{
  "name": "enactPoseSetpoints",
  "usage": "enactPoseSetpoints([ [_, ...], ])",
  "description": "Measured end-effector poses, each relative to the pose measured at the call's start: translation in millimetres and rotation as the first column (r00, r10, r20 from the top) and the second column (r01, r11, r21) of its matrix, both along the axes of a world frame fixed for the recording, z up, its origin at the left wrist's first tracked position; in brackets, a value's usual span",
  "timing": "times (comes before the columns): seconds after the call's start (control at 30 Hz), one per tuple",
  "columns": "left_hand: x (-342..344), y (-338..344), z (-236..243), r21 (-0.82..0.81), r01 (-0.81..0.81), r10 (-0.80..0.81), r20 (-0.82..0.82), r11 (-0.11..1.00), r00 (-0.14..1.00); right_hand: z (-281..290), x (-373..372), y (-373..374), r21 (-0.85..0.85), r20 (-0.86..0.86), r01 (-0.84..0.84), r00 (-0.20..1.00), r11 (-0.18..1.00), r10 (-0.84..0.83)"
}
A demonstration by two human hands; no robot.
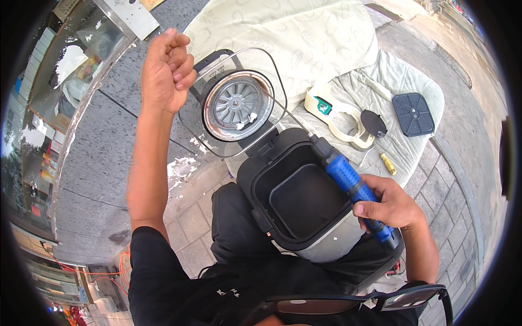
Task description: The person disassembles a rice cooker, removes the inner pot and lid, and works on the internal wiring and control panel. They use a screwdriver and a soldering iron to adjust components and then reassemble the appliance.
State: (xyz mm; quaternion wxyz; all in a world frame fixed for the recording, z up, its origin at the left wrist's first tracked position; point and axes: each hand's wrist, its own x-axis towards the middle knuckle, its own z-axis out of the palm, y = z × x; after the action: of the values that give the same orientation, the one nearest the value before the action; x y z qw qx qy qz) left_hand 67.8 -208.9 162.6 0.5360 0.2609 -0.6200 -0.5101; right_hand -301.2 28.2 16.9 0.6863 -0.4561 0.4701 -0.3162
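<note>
My right hand (389, 204) is wrapped round the blue and black handle of a long-shafted screwdriver (342, 174). Its thin shaft runs up and left, its tip over the rim of a round metal fan housing (236, 103) with a slotted fan wheel. That housing sits in the raised lid of a black and grey pot-like appliance (261, 212), which rests on my lap. A bent metal rod loop (280, 68) surrounds the housing. Lifted at the lid's left, my left hand (169, 70) has its fingers curled in; what they hold, if anything, is hidden.
A pale quilted cloth (283, 32) lies beyond the appliance. On its right side are a cream plastic frame with a green circuit board (323, 106), a dark oval cover (373, 123), a black square plate (413, 114) and a small yellow piece (388, 164). Sunglasses (359, 301) hang at the bottom.
</note>
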Motion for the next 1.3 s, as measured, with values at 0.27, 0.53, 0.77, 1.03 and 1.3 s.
enactPoseSetpoints([
  [0.27,-23.0,-36.3,16.5,-0.612,0.029,0.598,0.781,0.79,0.181,3.7,-1.0,-3.5,-0.009,-0.008,0.005,1.0,1.0,-0.005],
  [0.53,-38.1,-32.5,22.3,-0.334,0.096,0.336,0.942,0.938,-0.013,2.4,-4.8,-8.1,-0.012,0.008,0.007,1.0,1.0,-0.007],
  [0.77,-34.5,-34.8,15.8,-0.33,0.096,0.322,0.942,0.939,0.094,5.6,-5.6,-8.4,-0.014,-0.02,0.0,1.0,1.0,0.0],
  [1.03,-31.8,-37.4,12.3,-0.31,0.086,0.3,0.947,0.947,0.112,28.3,-6.9,-6.8,-0.02,-0.157,-0.016,0.987,1.0,0.012],
  [1.3,-35.7,-32.0,10.2,-0.323,0.077,0.312,0.941,0.943,0.131,82.2,-9.8,-6.5,-0.158,-0.521,-0.102,0.854,0.982,0.005],
])
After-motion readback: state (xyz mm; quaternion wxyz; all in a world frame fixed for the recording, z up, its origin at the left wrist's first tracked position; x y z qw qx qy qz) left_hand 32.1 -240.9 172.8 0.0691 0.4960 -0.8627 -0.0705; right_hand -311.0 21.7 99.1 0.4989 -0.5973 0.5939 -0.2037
